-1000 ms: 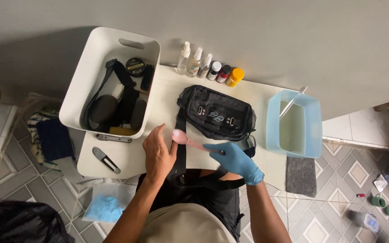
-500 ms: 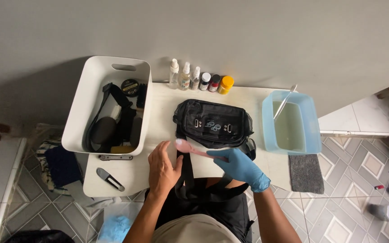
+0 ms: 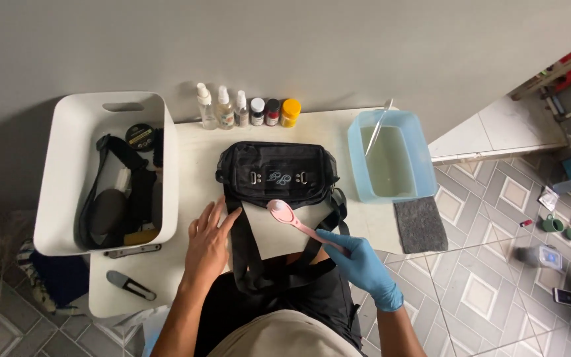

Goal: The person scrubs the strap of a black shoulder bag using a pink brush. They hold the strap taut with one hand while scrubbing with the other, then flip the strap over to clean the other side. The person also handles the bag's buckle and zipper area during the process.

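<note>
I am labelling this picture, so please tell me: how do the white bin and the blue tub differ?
The white bin is larger than the blue tub. The bin holds dark straps and tools, while the tub holds cloudy liquid and a thin stick. The bin sits at the table's left end, the tub at its right. Both are open, rectangular and plastic-looking.

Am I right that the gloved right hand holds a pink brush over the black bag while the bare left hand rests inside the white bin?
Not quite. In the head view the left hand lies flat on the white table touching the black bag strap, not inside the white bin. The gloved right hand does hold the pink brush.
</note>
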